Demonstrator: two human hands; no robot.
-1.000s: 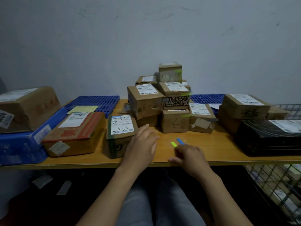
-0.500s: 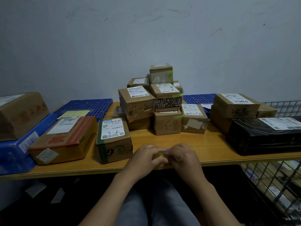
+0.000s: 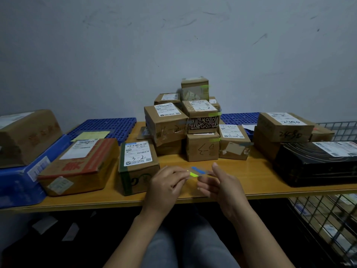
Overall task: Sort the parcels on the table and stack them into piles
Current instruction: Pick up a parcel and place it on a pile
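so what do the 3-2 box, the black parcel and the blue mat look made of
3-2 box: matte brown cardboard, creased edges, paper label.
black parcel: probably glossy plastic wrap, going by its sheen.
blue mat: likely moulded plastic, regular grid of holes.

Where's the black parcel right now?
In the head view, the black parcel lies at the right end of the table, just in front of two stacked brown boxes and right of the right hand.

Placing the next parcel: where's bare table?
Table front between 3-2 box and black box, below the sticker strip; blue grid back left beside yellow paper. Centre pile and right stack are crowded.
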